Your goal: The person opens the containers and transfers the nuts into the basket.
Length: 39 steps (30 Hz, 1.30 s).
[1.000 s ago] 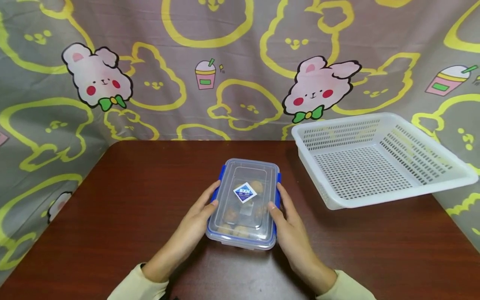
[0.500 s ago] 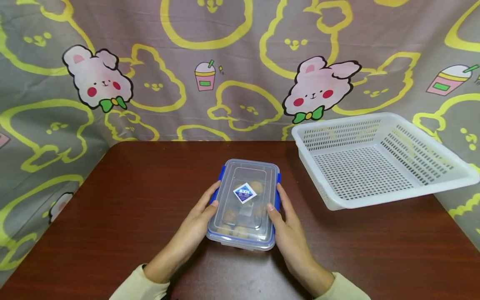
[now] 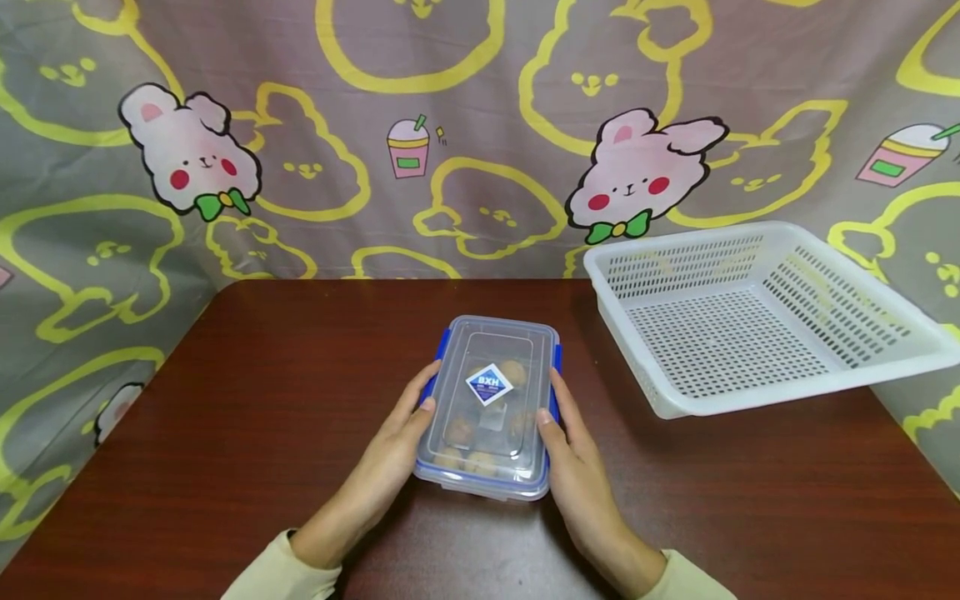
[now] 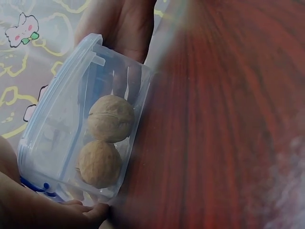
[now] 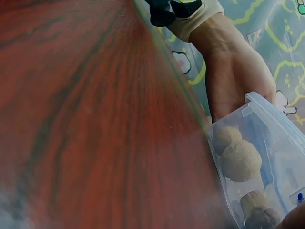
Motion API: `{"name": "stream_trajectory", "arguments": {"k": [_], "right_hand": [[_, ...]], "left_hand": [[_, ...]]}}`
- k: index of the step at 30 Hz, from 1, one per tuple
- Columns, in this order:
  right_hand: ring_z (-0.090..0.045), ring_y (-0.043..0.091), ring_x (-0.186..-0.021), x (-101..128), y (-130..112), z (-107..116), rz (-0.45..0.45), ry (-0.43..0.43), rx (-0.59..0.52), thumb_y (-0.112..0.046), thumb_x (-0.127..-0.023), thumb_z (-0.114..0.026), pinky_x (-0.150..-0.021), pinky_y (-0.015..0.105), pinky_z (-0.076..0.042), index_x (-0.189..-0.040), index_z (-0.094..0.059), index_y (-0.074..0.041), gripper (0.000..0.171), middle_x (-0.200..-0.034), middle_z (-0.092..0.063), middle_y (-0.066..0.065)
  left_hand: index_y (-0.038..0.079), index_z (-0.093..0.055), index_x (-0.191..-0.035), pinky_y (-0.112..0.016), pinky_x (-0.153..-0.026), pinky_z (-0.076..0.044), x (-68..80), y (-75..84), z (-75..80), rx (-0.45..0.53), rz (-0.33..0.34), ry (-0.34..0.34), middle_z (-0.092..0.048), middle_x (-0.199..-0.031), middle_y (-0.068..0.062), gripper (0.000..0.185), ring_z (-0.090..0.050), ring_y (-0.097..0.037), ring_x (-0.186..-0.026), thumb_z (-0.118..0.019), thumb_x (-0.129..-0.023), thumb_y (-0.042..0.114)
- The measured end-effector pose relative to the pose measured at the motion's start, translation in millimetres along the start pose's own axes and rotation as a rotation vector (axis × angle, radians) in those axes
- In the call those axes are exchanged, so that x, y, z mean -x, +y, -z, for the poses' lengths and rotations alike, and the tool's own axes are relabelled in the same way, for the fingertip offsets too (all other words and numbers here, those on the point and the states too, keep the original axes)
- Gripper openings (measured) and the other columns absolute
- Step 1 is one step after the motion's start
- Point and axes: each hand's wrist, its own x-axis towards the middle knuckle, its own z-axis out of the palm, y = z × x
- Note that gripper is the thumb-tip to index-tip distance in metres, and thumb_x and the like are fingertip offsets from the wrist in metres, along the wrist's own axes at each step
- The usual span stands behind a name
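A clear plastic food container [image 3: 498,342] with a blue seal, blue side clips and a diamond-shaped "BXH" label lies on the table, its lid on. Several walnuts [image 4: 111,118] show through its walls. My left hand [image 3: 378,454] holds the left long side, thumb by the lid's edge. Opposite it, my right hand [image 3: 588,471] grips the right side, its thumb over the lid's rim. The right wrist view shows more walnuts [image 5: 240,161] behind the end wall, with the left hand [image 5: 233,71] beyond. Fingers partly hide the clips.
At the right back stands a white perforated plastic basket [image 3: 660,400]. The dark red wood table [image 3: 262,417] runs back to a patterned cloth [image 3: 300,50] hung behind and at both sides.
Both hands keep their hold and the container stays almost where it was. The right-hand fingers shift very slightly along its side. The head view moves a little.
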Motion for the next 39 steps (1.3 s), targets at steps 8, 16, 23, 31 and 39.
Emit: {"name": "stream_trajectory", "arguments": {"k": [8, 16, 23, 31, 39], "right_hand": [[-0.014, 0.027, -0.162, -1, 0, 0, 0.025, -0.017, -0.024, -0.025, -0.115, -0.035, -0.130, 0.059, -0.012, -0.167, -0.022, -0.039, 0.055, -0.175, -0.018, -0.002], [-0.014, 0.027, -0.162, -1, 0, 0, 0.020, -0.007, -0.017, -0.024, -0.115, -0.035, -0.129, 0.059, -0.013, -0.167, -0.023, -0.038, 0.055, -0.175, -0.018, -0.002], [-0.014, 0.026, -0.162, -2, 1, 0, 0.029, -0.009, -0.024, -0.022, -0.115, -0.034, -0.130, 0.058, -0.012, -0.167, -0.023, -0.037, 0.055, -0.175, -0.019, -0.001], [-0.018, 0.028, -0.160, -2, -2, 1, 0.050, -0.032, -0.057, -0.022, -0.115, -0.034, -0.129, 0.058, -0.014, -0.167, -0.025, -0.032, 0.054, -0.175, -0.021, 0.004], [-0.022, 0.026, -0.158, -4, -3, 4, 0.041, -0.036, -0.040, -0.022, -0.115, -0.033, -0.128, 0.056, -0.016, -0.166, -0.028, -0.033, 0.053, -0.173, -0.025, 0.004]], "left_hand": [[0.042, -0.028, -0.163, -0.059, -0.125, -0.018, -0.2, -0.5, 0.1, 0.034, -0.013, -0.020, -0.026, -0.171, -0.003, 0.049, -0.033, -0.031, -0.150, -0.029, -0.116, 0.028], [0.041, -0.028, -0.163, -0.059, -0.126, -0.015, -0.1, -1.4, -0.4, 0.040, -0.024, -0.021, -0.025, -0.171, -0.002, 0.049, -0.030, -0.030, -0.152, -0.027, -0.116, 0.027], [0.038, -0.028, -0.164, -0.058, -0.126, -0.014, 1.1, -1.9, -2.6, 0.069, -0.023, -0.011, -0.022, -0.172, -0.002, 0.049, -0.026, -0.030, -0.153, -0.027, -0.116, 0.027], [0.032, -0.026, -0.166, -0.060, -0.126, -0.012, 4.3, -2.3, -8.7, 0.094, -0.027, 0.016, -0.020, -0.173, -0.008, 0.050, -0.024, -0.033, -0.154, -0.027, -0.116, 0.026], [0.032, -0.026, -0.165, -0.053, -0.121, -0.024, 5.1, -0.8, -9.8, 0.086, -0.016, 0.012, -0.027, -0.167, -0.011, 0.049, -0.040, -0.033, -0.141, -0.027, -0.116, 0.025]]}}
